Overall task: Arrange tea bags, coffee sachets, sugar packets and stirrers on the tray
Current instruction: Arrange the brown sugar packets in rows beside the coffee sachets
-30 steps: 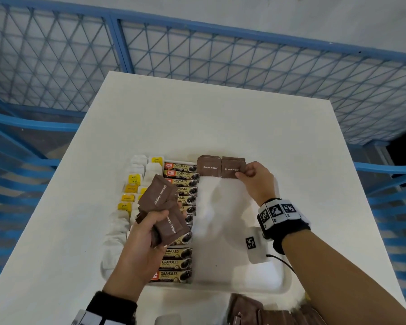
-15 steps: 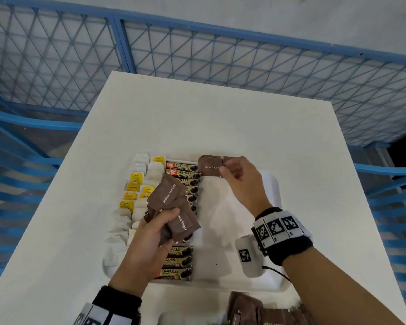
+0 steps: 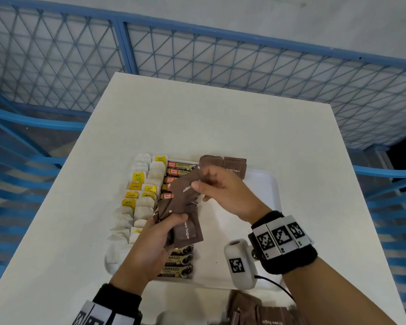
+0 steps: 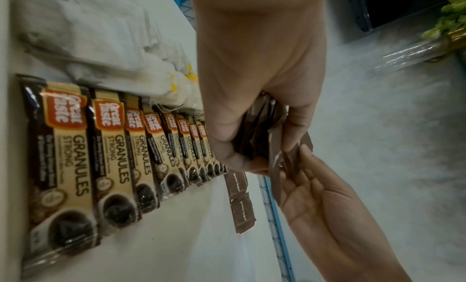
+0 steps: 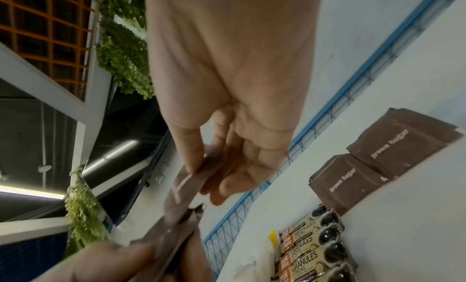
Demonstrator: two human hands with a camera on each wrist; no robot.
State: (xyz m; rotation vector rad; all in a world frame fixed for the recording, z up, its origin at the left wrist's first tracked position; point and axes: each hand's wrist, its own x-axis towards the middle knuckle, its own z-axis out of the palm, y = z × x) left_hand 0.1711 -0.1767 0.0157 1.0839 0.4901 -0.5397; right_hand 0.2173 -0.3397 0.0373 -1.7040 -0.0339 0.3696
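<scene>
Change: right hand (image 3: 223, 191) had left the two placed packets (image 3: 223, 165) at the tray's (image 3: 271, 191) 12 o'clock, now pinching the top sachet | left hand (image 3: 150, 240) gripped the brown-sugar stack (image 3: 185, 207) | Risk: loose grip could spill neighbouring sachets onto the coffee row (image 3: 177, 266).

The head camera looks down and forward over a white table (image 3: 197, 127) toward a blue mesh fence (image 3: 220, 57) across the top of the frame. The left wrist camera sits close behind the left hand (image 4: 257, 71), rolled sideways, with coffee sachets (image 4: 83, 160) filling the left of the frame. The right wrist camera, just as close behind the right hand (image 5: 227, 77), tilts toward the far room; 2 sugar packets (image 5: 378, 162) lie at right. All 3 views share the sachet row and both hands.
</scene>
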